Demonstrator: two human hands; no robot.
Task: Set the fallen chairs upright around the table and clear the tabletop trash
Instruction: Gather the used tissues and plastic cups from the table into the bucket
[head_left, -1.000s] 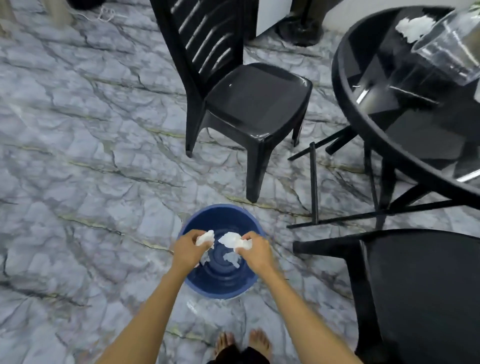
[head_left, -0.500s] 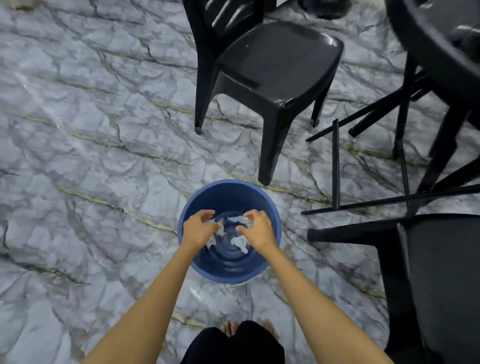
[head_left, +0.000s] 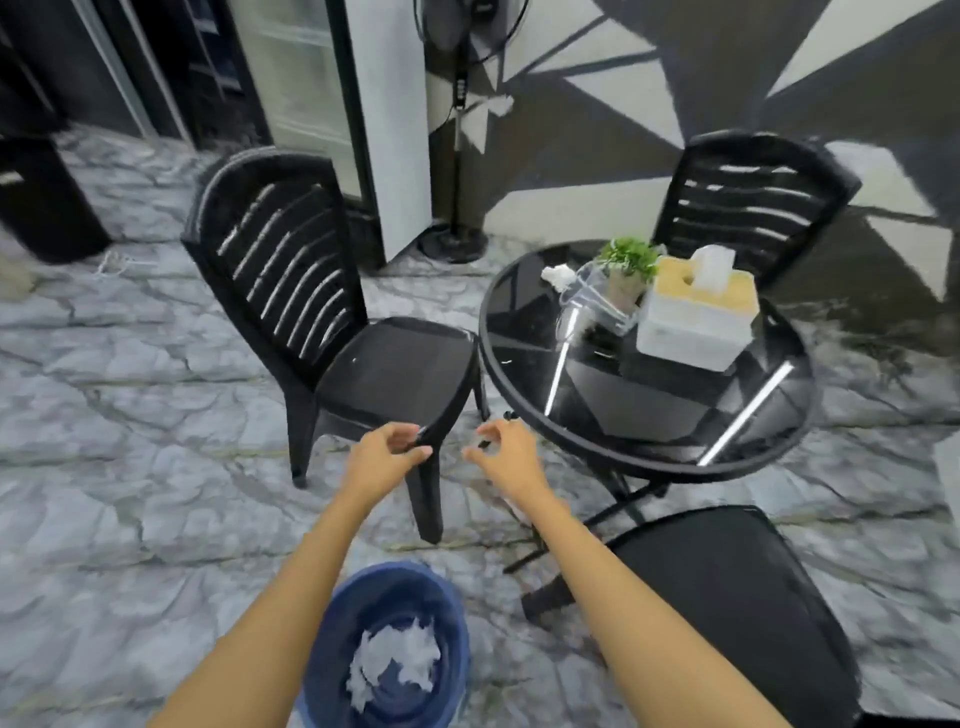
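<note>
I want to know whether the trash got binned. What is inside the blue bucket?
Crumpled white paper lies in the blue bucket, with bare blue floor showing around it. Anything beneath the paper is covered, and the near rim is cut off by the frame.

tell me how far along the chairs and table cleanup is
Done: the three chairs in view, left chair, far chair and near chair, stand upright around the table, and crumpled tissue lies in the blue bin. In hand: nothing; left hand and right hand are empty. Left: a crumpled tissue and a tipped clear cup on the tabletop.
</note>
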